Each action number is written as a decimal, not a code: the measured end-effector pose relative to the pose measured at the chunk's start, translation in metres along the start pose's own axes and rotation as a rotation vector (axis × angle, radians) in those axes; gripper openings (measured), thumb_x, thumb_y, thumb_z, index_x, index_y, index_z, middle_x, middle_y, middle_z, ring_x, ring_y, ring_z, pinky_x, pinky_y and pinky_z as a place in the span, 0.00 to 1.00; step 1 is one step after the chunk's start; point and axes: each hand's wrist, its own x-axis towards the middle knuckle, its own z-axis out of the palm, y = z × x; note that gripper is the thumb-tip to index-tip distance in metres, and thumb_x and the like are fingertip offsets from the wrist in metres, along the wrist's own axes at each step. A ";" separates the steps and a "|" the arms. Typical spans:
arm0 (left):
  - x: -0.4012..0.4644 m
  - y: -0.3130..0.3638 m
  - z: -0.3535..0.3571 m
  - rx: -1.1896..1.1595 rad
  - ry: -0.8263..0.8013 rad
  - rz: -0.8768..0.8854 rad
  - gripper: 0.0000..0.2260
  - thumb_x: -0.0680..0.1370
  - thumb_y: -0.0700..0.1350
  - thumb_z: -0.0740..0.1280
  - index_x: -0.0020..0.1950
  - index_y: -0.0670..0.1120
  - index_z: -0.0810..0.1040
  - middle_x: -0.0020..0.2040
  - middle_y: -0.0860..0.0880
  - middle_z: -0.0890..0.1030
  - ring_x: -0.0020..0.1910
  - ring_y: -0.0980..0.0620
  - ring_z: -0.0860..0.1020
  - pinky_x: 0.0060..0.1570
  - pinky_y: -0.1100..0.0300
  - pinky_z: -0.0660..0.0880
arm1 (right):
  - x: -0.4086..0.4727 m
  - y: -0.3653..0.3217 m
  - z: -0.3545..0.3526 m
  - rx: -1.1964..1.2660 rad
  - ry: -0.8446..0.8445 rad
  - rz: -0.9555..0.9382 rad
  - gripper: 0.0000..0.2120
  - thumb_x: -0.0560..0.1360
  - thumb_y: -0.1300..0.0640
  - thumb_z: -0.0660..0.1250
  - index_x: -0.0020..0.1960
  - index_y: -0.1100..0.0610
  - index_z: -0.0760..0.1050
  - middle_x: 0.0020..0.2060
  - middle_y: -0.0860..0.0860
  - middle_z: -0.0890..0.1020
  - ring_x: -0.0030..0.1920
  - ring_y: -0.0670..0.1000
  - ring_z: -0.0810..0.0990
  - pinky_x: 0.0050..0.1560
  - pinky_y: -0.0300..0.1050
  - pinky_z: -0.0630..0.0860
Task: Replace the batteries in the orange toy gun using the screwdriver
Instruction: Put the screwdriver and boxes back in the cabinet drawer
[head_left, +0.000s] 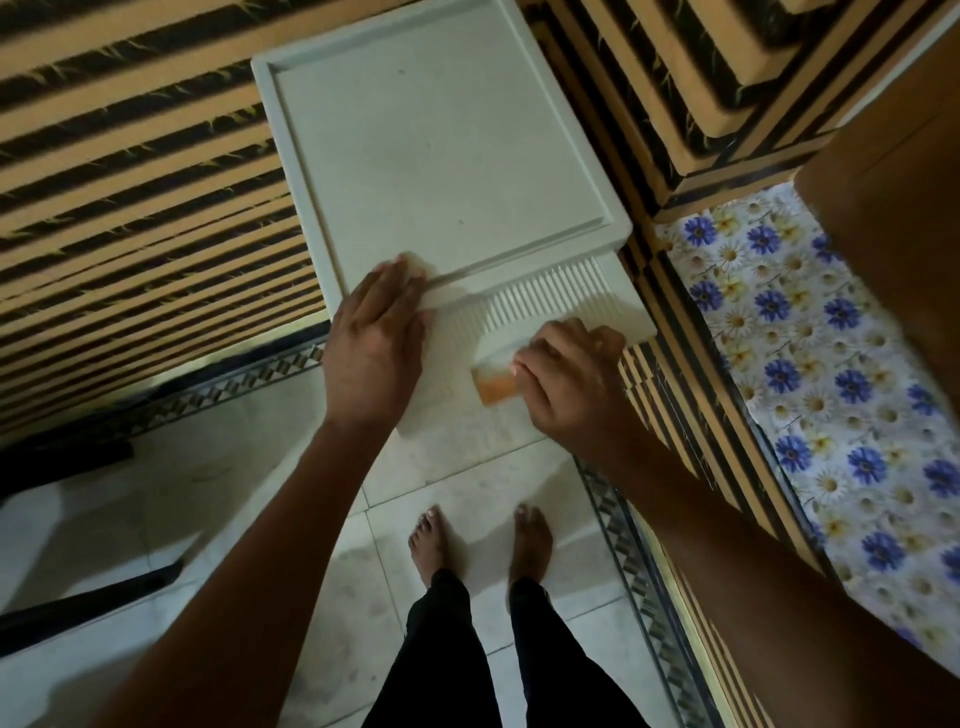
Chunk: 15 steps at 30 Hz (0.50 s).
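An orange piece, which looks like part of the orange toy gun (496, 388), shows in the pulled-out ribbed drawer (550, 296) of a white side table (441, 156). My right hand (571, 379) is over the drawer with fingers curled round the right end of the orange piece; most of the piece is hidden under the hand. My left hand (376, 338) lies flat with straight fingers on the table's front rim. No screwdriver or batteries are in view.
The table top is a bare recessed tray. Striped orange-and-black cushions (130, 208) flank it on the left and right. A floral blue-and-white cloth (810, 364) lies at the right. My bare feet (483, 540) stand on the pale tiled floor below.
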 end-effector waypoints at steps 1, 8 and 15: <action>0.000 0.000 0.000 -0.005 0.002 -0.007 0.18 0.85 0.48 0.64 0.74 0.46 0.76 0.76 0.45 0.74 0.74 0.42 0.72 0.71 0.45 0.72 | -0.013 0.001 -0.003 -0.012 -0.002 -0.015 0.08 0.80 0.57 0.66 0.42 0.55 0.77 0.42 0.52 0.78 0.46 0.54 0.77 0.51 0.57 0.67; 0.001 0.007 -0.004 -0.012 -0.023 -0.036 0.18 0.85 0.48 0.64 0.74 0.47 0.76 0.76 0.46 0.73 0.75 0.42 0.72 0.73 0.45 0.71 | -0.089 0.001 -0.022 -0.015 -0.163 -0.046 0.03 0.71 0.55 0.69 0.40 0.54 0.77 0.40 0.52 0.77 0.42 0.57 0.77 0.47 0.54 0.66; 0.001 0.007 -0.004 -0.064 0.033 -0.034 0.17 0.84 0.47 0.66 0.72 0.45 0.78 0.74 0.44 0.75 0.73 0.42 0.74 0.70 0.43 0.73 | -0.076 0.006 0.024 0.008 -0.912 0.197 0.21 0.79 0.47 0.66 0.68 0.56 0.77 0.74 0.58 0.71 0.76 0.59 0.68 0.72 0.64 0.69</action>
